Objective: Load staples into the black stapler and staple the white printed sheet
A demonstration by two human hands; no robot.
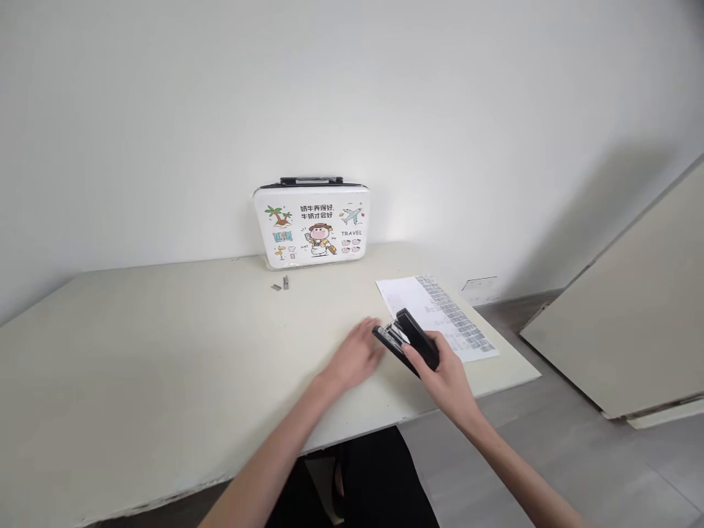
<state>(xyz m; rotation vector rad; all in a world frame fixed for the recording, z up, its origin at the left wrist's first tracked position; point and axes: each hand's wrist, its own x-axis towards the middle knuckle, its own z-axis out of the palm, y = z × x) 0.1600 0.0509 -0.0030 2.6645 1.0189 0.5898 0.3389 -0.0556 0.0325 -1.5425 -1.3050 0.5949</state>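
Your right grip (444,367) pinches the stapler (419,339), with the thumb along its near side; the stapler appears raised and tilted over the right-hand part of the counter (165,367), between the near edge and the paper (404,292). The state of your left grip (357,356) cannot be told: it is blurred, low over the counter just beside the stapler's tip. Caution: the stapler's two arms stand apart, so a harder squeeze could close them and nip a left fingertip straying between. A slack hold could let the body twist and drop. A sideways sweep of the right wrist could push the paper toward the counter's right edge, as nothing visible weighs it down. Knocking the loose staples (285,283), near the far edge in front of the case (300,253), could scatter or break them. Materials: the stapler is long and narrow, with a black, probably plastic shell and bright metal inside. The staples form short, straight grey strips, apparently metal. The paper is thin, white and flat, with a printed grey grid down its right side. The case looks hard and smooth, with rounded corners, cartoon print and a black handle.
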